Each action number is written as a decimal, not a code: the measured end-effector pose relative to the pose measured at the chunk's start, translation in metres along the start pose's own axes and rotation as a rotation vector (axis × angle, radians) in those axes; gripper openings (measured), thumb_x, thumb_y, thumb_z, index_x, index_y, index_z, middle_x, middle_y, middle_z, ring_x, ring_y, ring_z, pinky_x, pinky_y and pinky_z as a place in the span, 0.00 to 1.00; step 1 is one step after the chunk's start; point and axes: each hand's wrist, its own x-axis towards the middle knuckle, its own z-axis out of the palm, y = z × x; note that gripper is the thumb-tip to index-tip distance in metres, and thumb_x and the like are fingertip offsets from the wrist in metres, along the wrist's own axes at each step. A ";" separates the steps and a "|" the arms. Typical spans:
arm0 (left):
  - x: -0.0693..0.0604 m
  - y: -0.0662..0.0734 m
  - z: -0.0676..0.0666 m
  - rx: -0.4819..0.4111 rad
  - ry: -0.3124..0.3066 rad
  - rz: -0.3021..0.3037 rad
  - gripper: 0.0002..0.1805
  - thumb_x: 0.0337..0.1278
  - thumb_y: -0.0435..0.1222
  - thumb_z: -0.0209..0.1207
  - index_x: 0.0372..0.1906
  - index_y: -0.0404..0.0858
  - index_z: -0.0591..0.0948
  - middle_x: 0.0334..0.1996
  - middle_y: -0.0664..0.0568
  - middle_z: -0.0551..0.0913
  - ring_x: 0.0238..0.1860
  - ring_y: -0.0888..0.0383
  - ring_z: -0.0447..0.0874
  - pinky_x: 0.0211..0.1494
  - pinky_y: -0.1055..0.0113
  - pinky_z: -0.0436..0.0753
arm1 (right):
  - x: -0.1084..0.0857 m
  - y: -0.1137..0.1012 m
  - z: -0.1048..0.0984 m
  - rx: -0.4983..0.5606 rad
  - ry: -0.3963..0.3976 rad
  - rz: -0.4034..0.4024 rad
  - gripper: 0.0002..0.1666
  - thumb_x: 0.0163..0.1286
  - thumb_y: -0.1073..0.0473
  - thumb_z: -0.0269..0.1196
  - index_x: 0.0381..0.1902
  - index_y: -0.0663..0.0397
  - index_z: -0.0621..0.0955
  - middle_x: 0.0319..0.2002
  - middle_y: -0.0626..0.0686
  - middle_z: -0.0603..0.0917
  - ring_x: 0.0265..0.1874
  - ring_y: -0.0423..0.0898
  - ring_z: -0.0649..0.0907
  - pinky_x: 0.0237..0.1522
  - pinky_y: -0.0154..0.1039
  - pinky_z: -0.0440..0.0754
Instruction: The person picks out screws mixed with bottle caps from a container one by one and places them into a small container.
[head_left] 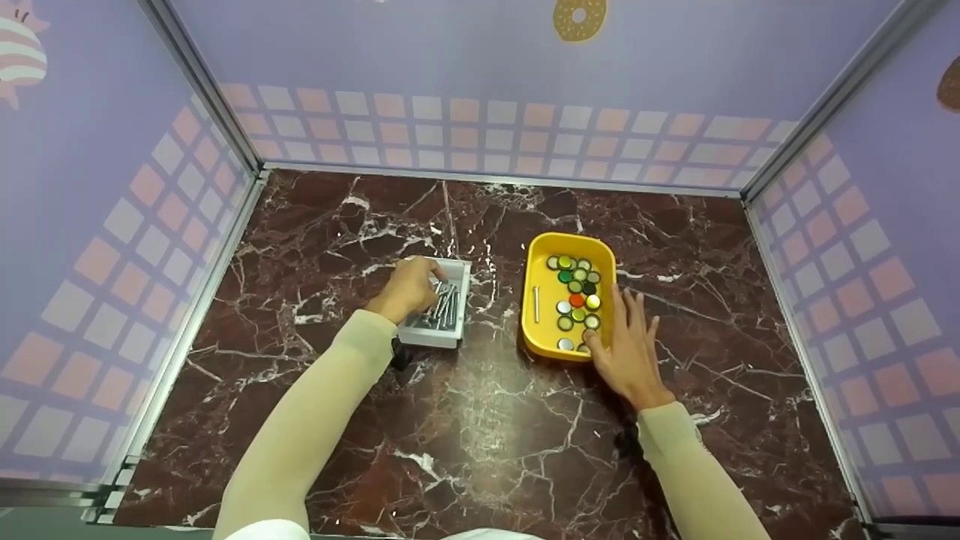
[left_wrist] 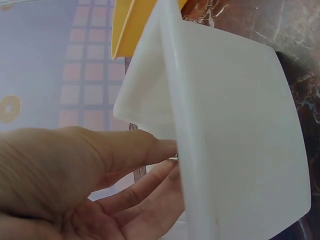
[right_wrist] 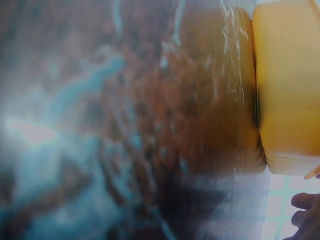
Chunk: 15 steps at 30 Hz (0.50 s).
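My left hand (head_left: 414, 289) reaches over the left side of a white box (head_left: 429, 339) that holds several metal screws (head_left: 448, 307). In the left wrist view, thumb and fingers meet behind the wall of the white box, with a small metallic glint of a screw (left_wrist: 174, 158) pinched between them; most of it is hidden. My right hand (head_left: 628, 352) rests at the right side of a yellow tray (head_left: 551, 349), thumb over its near right rim and fingers fairly straight along the outside. Inside the tray lie a single screw (head_left: 536, 304) and several bottle caps (head_left: 577, 300).
Both containers stand on a dark red marbled tabletop (head_left: 495, 435), with a gap between them. Patterned purple panels (head_left: 480, 67) in metal frames wall in the back and both sides.
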 end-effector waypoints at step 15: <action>0.010 -0.015 0.013 0.026 0.107 0.113 0.23 0.57 0.23 0.64 0.58 0.32 0.93 0.36 0.42 0.93 0.34 0.49 0.84 0.46 0.51 0.90 | 0.000 -0.002 -0.001 -0.039 0.014 -0.013 0.56 0.85 0.41 0.60 0.99 0.48 0.49 0.96 0.69 0.52 0.97 0.74 0.47 0.90 0.87 0.36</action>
